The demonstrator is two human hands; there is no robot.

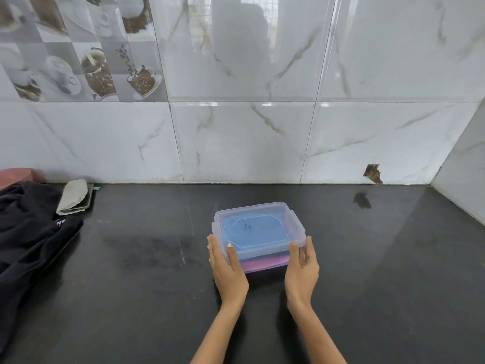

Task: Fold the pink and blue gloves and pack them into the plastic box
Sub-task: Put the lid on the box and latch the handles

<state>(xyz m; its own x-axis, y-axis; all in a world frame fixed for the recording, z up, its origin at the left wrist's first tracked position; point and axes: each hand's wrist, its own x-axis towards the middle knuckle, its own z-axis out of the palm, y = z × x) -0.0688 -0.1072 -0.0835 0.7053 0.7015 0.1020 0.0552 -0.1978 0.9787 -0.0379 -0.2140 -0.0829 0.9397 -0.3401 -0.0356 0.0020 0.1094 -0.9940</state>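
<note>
A clear plastic box (pixel 294 222) with its lid on sits on the black counter (pixel 147 258), a little right of centre. Through the lid the blue glove (pixel 254 229) shows on top. Beneath it the pink glove (pixel 262 265) shows through the near wall. My left hand (pixel 228 269) grips the box's near left corner, thumb on the lid. At the near right corner my right hand (pixel 301 269) holds it the same way, thumb on the lid's edge.
A black garment (pixel 29 232) lies heaped at the left edge, with a grey cloth (pixel 73 195) on a dark flat object beside it and a pink thing (pixel 15 176) behind. Marble wall tiles (pixel 241 140) rise behind the counter; a side wall closes the right.
</note>
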